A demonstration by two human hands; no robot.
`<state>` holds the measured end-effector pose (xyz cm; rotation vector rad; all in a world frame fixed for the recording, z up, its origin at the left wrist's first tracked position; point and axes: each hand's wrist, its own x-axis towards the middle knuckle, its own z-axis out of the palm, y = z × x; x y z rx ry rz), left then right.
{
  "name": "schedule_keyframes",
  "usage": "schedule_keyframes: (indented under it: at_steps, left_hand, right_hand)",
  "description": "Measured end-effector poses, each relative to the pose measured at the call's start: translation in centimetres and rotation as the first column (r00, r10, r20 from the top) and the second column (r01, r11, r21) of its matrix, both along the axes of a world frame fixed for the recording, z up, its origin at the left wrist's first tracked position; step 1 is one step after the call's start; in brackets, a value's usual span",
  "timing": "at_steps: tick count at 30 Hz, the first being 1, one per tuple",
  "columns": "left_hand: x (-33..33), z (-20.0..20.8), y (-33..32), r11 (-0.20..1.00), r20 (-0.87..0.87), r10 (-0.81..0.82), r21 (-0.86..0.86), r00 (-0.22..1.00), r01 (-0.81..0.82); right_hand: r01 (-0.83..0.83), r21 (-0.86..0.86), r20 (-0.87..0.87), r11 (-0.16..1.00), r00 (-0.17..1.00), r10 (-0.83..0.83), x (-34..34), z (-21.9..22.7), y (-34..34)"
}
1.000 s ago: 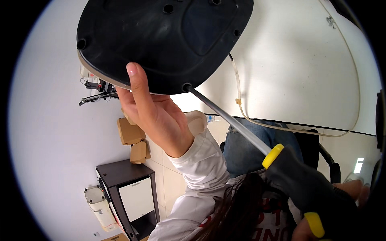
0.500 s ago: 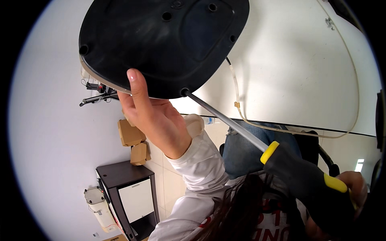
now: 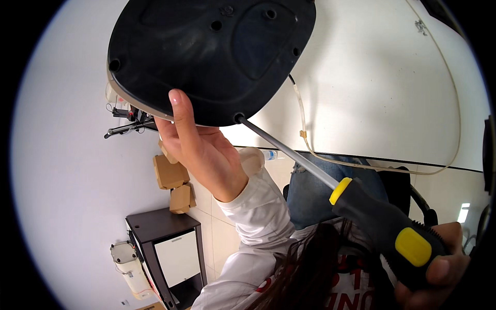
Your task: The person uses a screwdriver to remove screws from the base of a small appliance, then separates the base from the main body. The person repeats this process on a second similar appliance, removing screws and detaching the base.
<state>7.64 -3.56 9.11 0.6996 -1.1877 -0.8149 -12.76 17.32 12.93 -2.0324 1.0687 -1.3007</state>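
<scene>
Head view: the large white tabletop (image 3: 372,93) fills most of the frame, curving toward the rim. Held up in front of it, in the upper middle, is a broad black rounded plastic base plate (image 3: 206,57) with a pale cream rim along its lower left edge and several small round screw holes across its surface. The left hand (image 3: 201,150) supports this plate from below, the thumb pressed flat against the black face near the lower edge and the other fingers hidden behind the rim, so it grips the plate's edge; its white sleeve (image 3: 253,227) runs down toward the bottom of the frame. A long screwdriver with a grey metal shaft and a black-and-yellow handle (image 3: 382,222) slants from lower right up to the plate, its tip seated in a screw hole at the plate's lower edge, just right of the left thumb. The right hand (image 3: 439,268) is closed around the handle's end at the lower right corner. A dark cabinet with a white door (image 3: 170,253) stands on the floor at lower left, with small brown cardboard boxes (image 3: 173,181) just above it. A thin pale cable (image 3: 372,165) loops across the tabletop to the right of the plate.
</scene>
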Motion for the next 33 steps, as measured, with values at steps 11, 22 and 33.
schedule_keyframes:
  at_steps: [11, 22, 33]
  left_hand:
    - [-0.4, -0.3, 0.7, 0.997, 0.014, 0.051, 0.054, 0.999, -0.052]
    - [-0.5, -0.9, 0.3, 0.997, 0.017, 0.073, 0.038, 0.997, -0.074]
    - [-0.8, -0.5, 0.8, 0.996, -0.007, 0.071, 0.056, 0.997, -0.071]
  right_hand:
    - [0.408, 0.155, -0.042, 0.900, 0.913, -0.406, 2.2, -2.0, 1.6]
    - [0.790, 0.121, -0.096, 0.601, 0.612, -0.785, 3.2, -5.4, 3.3]
    - [0.465, 0.072, -0.094, 0.882, 0.884, -0.458, 1.0, -2.2, 1.5]
